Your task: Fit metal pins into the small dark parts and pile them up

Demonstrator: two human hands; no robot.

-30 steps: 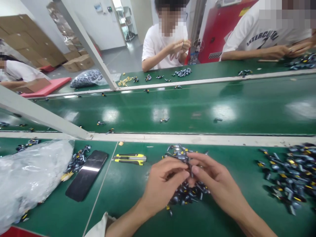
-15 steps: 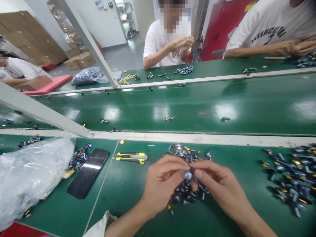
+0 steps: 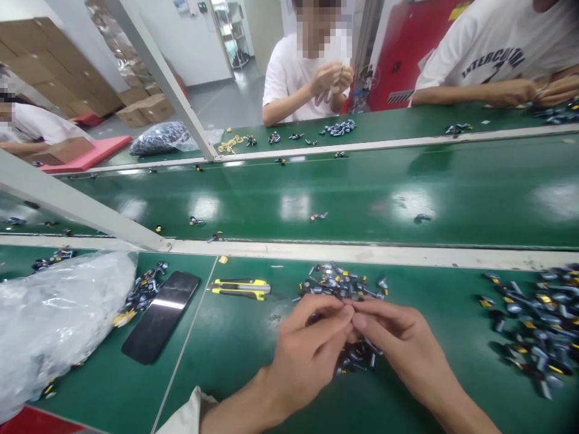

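Note:
My left hand (image 3: 312, 346) and my right hand (image 3: 400, 340) meet fingertip to fingertip above a pile of small dark grey earbud-like parts (image 3: 332, 276). Thumbs and forefingers of both hands are pinched together. Between them is one such earbud-like part, now almost wholly hidden by the fingers. The parts in the pile have shiny rounded heads and short stems, some with yellow bits on them. More of the pile shows below my fingers.
A yellow-black utility knife (image 3: 242, 288), a phone (image 3: 160, 316) and a clear plastic bag (image 3: 63, 325) lie to the left. Another heap of parts (image 3: 534, 325) lies right. Beyond the white rail (image 3: 362, 252), a green belt (image 3: 253, 199) carries scattered parts. Co-workers sit across.
My left fingers have closed over the rounded part that showed between my hands, and the left hand has shifted slightly down. Parts on the belt have moved a little to the right.

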